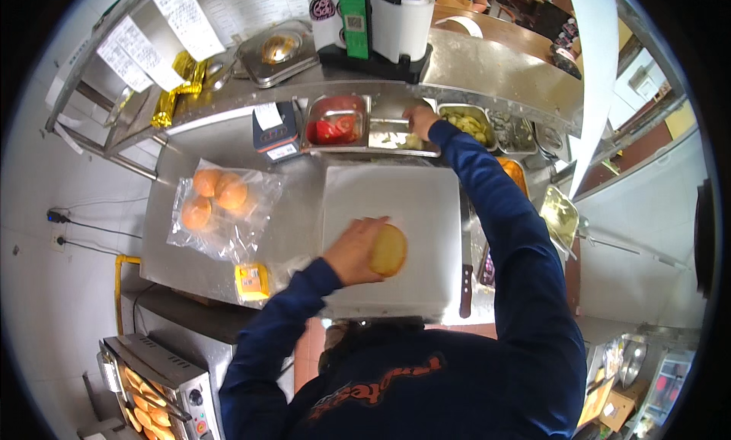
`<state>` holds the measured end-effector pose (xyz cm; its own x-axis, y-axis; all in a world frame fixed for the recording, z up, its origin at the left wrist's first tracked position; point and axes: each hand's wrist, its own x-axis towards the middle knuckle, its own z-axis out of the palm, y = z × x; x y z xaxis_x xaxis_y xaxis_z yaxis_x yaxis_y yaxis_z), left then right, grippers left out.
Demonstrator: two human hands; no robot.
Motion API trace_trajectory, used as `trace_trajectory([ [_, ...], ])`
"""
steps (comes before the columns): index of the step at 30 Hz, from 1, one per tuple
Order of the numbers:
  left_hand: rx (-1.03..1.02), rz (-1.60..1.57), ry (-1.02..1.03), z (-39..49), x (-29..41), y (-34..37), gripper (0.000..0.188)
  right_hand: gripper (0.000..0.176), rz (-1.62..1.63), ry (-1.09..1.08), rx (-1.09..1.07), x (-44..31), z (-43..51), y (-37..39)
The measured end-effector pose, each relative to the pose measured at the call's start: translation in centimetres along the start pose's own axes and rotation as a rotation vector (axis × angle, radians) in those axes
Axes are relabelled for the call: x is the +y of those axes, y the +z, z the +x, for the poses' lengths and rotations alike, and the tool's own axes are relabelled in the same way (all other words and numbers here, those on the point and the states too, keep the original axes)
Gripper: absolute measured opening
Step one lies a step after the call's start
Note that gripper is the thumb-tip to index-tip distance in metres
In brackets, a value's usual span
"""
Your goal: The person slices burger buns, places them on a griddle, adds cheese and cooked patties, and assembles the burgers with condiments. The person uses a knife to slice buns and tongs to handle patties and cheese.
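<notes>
My left hand (354, 252) holds a bun half (389, 250) by its edge, with the pale cut face turned up. It is over a white cutting board (400, 200) on the steel counter. At the back, my right hand (422, 122) reaches into a steel food pan (380, 138) with some pale chopped food in it. Whether its fingers grip any of that food is hidden. Left of this pan is one with red tomato slices (337, 128). To its right sits another with green pickle slices (468, 126).
Several buns (229, 191) lie in a clear plastic bag on the left, near a yellow packet (252, 282). A knife (466, 291) lies along the board's right edge, near a phone (487, 268). A toaster (165, 383) with bread stands lower left. Paper slips (188, 20) hang above.
</notes>
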<state>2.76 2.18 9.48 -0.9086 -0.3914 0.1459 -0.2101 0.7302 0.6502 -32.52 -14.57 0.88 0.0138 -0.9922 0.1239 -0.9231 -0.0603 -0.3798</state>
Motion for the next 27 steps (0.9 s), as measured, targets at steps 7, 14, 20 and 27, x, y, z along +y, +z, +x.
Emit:
trace_trajectory([
  [7,0.067,0.163,-0.28,3.6,-2.8,7.5,0.099,0.023,-0.382,-0.247,-0.406,2.1,2.2,5.4],
  [14,0.099,0.213,-0.384,2.9,-3.5,7.2,0.1,0.033,-0.364,-0.202,-0.48,0.7,2.3,1.5],
  [20,0.114,0.198,-0.357,2.1,-4.0,7.2,0.098,0.037,-0.33,-0.236,-0.441,-0.3,1.9,0.5],
  [27,0.151,0.138,-0.223,1.9,-5.1,7.7,0.098,0.032,-0.352,-0.334,-0.633,-0.7,2.6,4.9],
])
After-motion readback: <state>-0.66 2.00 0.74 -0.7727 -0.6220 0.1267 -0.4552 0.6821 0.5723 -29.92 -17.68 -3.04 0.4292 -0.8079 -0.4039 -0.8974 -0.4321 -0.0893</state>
